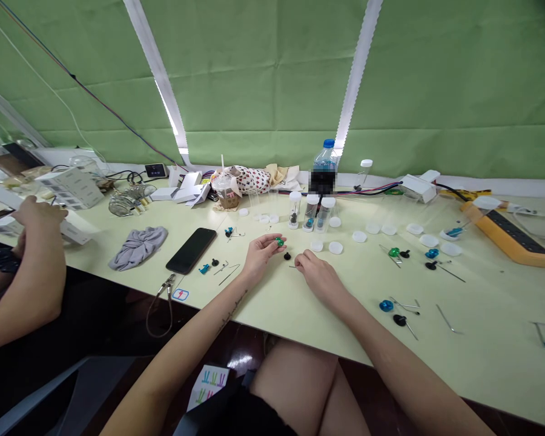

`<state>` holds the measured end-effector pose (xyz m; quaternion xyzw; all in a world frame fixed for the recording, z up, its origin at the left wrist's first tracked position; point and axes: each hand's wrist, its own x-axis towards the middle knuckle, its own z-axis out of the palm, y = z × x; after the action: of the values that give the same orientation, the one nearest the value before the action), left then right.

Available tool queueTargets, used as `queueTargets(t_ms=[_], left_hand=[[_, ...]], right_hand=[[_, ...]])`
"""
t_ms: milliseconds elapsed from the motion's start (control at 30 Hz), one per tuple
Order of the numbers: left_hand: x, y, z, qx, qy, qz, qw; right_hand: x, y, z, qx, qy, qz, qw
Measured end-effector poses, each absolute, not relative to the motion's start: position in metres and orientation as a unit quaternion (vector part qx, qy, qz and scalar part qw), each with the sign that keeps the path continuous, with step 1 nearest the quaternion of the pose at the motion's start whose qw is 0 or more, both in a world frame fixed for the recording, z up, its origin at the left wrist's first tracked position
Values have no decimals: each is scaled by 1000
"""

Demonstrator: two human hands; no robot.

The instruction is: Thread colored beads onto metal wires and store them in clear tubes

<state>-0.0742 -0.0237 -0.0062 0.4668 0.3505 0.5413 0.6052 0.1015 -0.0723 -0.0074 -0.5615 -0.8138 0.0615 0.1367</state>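
My left hand (258, 259) pinches a small shiny green plastic part (280, 241) between thumb and fingertips, a little above the table. To its right, my right hand (317, 274) is closed low over the tabletop. A short thin metal rod (292, 266) pokes out at its fingertips; the rest of it is hidden. Between the two hands a small black knob-like piece (287, 256) sits on the table. Left of my left hand lie a blue part (204, 269), another black piece (215, 262) and bent metal rods (229, 274).
Clear plastic tubes (294, 212) with white caps (335, 247) stand behind my hands. A phone (191, 251) and grey scrunchie (138, 247) lie left. Blue parts (386, 306), a green part (393, 252) and an orange power strip (511, 236) are right. Another person's arm (31, 272) is far left.
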Motion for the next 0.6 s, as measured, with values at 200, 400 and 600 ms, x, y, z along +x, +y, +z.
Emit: queueTargets(t_ms=[200, 400, 600], left_hand=[[-75, -21, -12, 454, 364, 549, 600], [-73, -21, -13, 448, 365, 551, 602], [-73, -26, -7, 502, 363, 546, 564]], right_hand=[[101, -73, -7, -578, -805, 52, 126], [102, -72, -8, -586, -800, 55, 120], [102, -71, -9, -585, -801, 55, 115]])
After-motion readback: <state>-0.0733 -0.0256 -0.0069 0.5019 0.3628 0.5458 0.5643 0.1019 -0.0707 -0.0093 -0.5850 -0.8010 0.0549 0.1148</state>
